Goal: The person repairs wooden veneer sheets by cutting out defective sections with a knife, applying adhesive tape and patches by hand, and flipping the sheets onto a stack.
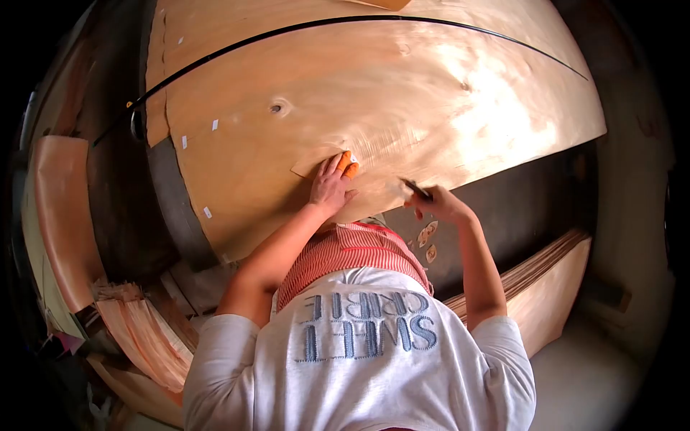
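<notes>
My left hand (333,185) lies flat on the large wood veneer sheet (244,172), fingers stretched out, with orange covers (348,165) on some fingertips. Under and beside these fingers is a small thin veneer piece (307,167), partly hidden by the hand. Close to the sheet's near edge, my right hand (444,206) is closed around a slim black knife (415,189), which points up and left over the sheet. Its tip is too blurred to make out. Between the hands and beyond them, the sheet shows rough, scratched grain.
A black strip (287,29) crosses the sheet. A dark knot (276,109) and small white labels (215,125) mark its surface. Stacked veneer sheets stand at lower right (553,287) and lower left (144,330). Round wood scraps (428,233) lie below the near edge.
</notes>
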A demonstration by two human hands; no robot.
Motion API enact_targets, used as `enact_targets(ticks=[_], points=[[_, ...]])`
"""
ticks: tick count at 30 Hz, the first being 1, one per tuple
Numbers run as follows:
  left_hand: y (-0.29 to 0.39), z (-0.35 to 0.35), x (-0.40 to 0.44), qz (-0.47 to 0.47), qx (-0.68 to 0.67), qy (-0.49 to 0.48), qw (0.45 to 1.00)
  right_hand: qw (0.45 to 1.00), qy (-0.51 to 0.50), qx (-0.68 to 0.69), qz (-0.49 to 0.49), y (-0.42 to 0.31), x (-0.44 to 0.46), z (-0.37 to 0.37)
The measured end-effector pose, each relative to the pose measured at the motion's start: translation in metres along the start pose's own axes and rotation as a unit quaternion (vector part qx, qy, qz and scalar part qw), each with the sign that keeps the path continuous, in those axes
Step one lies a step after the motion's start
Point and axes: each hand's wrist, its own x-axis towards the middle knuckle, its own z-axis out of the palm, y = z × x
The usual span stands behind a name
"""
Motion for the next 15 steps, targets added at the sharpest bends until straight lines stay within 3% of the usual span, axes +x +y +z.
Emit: enact_targets(ticks=[3,5,7,9,11,13,15], points=[[-0.017,0.004,-0.025,0.004,-0.035,0.102,0.994,0.995,-0.098,0.007,-0.032,-0.012,-0.003,0.025],[-0.029,0.000,-0.044,-0.004,-0.016,0.112,0.994,0.991,-0.097,0.078,-0.042,-0.019,0.019,0.049],[-0.041,0.001,-0.062,-0.018,0.035,0.103,0.994,0.992,-0.059,0.099,-0.061,-0.021,0.051,0.077],[-0.046,-0.004,-0.073,-0.026,-0.006,0.132,0.991,0.983,-0.046,0.160,-0.073,-0.021,0.087,0.099],[-0.050,-0.007,-0.081,-0.035,0.003,0.148,0.988,0.974,-0.047,0.221,-0.034,-0.037,0.111,0.115],[-0.056,-0.003,-0.085,-0.053,0.029,0.133,0.989,0.975,0.000,0.209,-0.081,-0.037,0.141,0.133],[-0.058,-0.004,-0.089,-0.076,0.066,0.101,0.990,0.990,0.053,0.121,-0.058,-0.032,0.172,0.144]])
